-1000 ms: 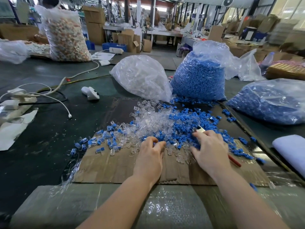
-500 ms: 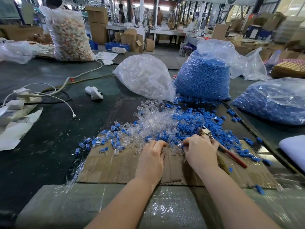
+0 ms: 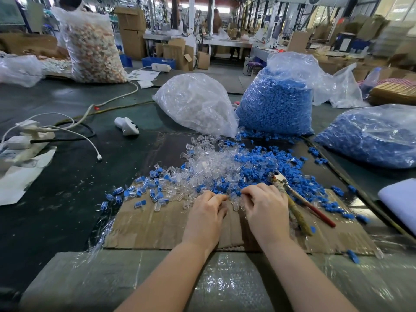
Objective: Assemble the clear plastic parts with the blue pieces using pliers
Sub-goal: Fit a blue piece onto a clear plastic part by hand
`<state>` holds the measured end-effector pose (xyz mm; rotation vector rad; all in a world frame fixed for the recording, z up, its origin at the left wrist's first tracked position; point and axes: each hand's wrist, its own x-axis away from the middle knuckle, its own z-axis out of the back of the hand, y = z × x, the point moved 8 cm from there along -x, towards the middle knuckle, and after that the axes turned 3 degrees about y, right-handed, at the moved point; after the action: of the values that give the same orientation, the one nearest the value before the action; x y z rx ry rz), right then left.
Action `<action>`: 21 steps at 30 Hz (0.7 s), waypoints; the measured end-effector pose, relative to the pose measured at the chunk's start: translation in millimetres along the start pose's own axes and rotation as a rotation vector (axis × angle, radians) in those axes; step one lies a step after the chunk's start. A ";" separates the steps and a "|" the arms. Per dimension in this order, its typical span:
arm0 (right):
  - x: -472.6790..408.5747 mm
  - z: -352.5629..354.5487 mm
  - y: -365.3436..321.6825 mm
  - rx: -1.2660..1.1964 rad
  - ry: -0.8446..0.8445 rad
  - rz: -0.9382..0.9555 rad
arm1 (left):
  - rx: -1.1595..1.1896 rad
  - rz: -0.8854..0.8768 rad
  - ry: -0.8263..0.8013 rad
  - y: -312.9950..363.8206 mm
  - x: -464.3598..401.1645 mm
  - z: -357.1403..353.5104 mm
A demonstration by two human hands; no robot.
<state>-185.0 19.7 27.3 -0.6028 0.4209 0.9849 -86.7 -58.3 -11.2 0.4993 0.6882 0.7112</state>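
A heap of clear plastic parts (image 3: 209,167) and loose blue pieces (image 3: 258,163) lies on a cardboard sheet (image 3: 157,226). My left hand (image 3: 207,212) rests at the heap's near edge, fingers curled, pinching a clear part. My right hand (image 3: 265,208) sits close beside it with fingertips curled toward the left hand, pinching a small blue piece that is mostly hidden. The pliers (image 3: 301,206), with one red handle and one wrapped handle, lie on the cardboard against the outer side of my right hand. Several joined clear-and-blue pieces (image 3: 139,192) are scattered to the left.
Behind the heap stand a bag of clear parts (image 3: 198,106) and a bag of blue pieces (image 3: 276,104); another blue-filled bag (image 3: 371,136) lies right. A white cloth (image 3: 400,199) is at the right edge. Cables and a power strip (image 3: 24,140) and a white device (image 3: 127,127) lie left.
My right hand has pulled back from the blue pieces toward my left hand, and their fingertips now nearly meet. The pliers now lie beside the right hand.
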 end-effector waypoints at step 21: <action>24.4 0.2 -12.2 -0.140 0.103 0.063 | 0.007 -0.010 -0.002 4.3 3.1 1.6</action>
<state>-162.3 30.5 16.5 -0.7734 0.4672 1.0524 -85.6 -53.5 -8.6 0.5024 0.6914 0.6992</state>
